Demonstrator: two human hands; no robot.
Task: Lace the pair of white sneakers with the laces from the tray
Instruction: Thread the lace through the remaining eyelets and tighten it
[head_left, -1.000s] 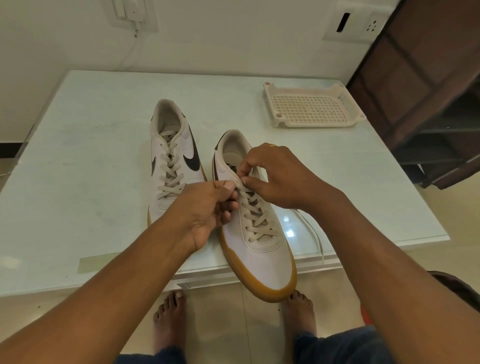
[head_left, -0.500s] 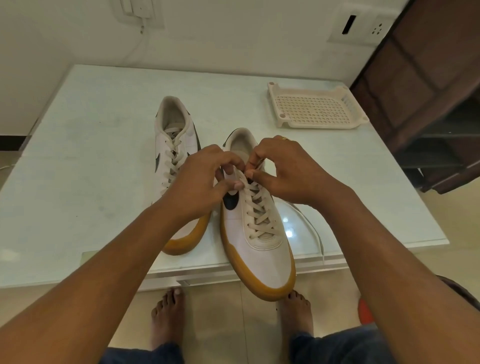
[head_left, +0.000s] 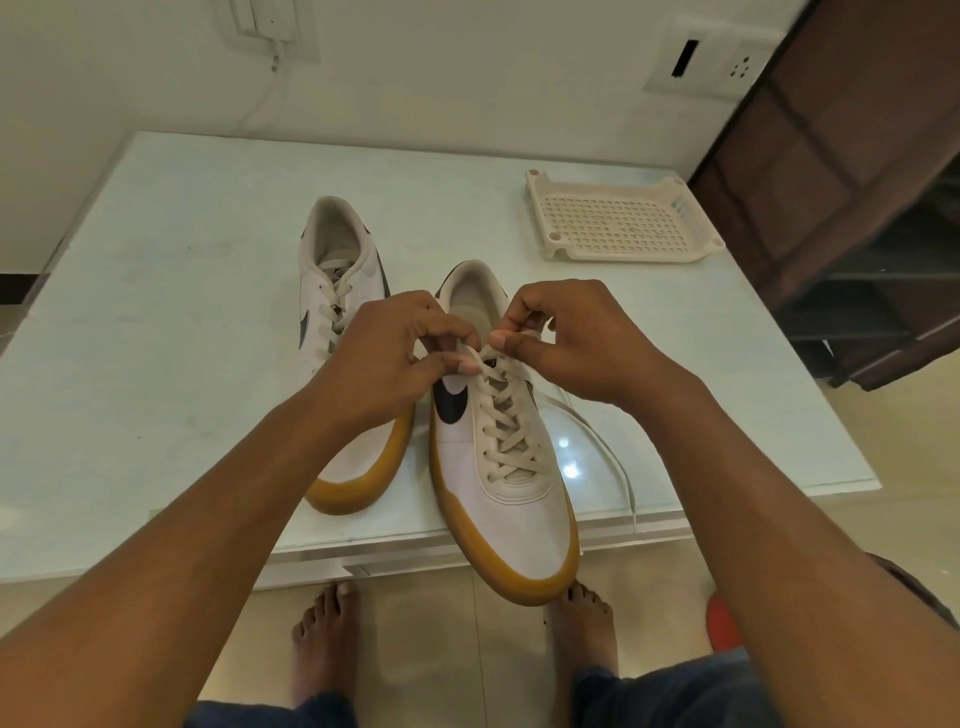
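A: Item 1, near shoe (head_left: 524, 525)?
B: White, gum sole, dark swoosh. It lies on the table (head_left: 156, 338), toe past the front edge. The lace (head_left: 506, 410) is crossed up to the top eyelets.
A: Item 2, left hand (head_left: 384, 358)?
B: At the top of near shoe, left side. Thumb and fingers are closed on the lace, pinching it.
A: Item 3, right hand (head_left: 576, 338)?
B: At the top of near shoe, right side. Thumb and forefinger pinch the lace; the other fingers are curled.
A: Item 4, lace tail (head_left: 610, 452)?
B: It curves over the table right of near shoe and reaches the front edge.
A: Item 5, far shoe (head_left: 332, 244)?
B: Just left of near shoe, heel further back, laced. The left hand covers its middle. Touching near shoe or not: cannot tell.
A: Item 6, tray (head_left: 623, 254)?
B: Cream, perforated. Behind and right of near shoe, well apart.
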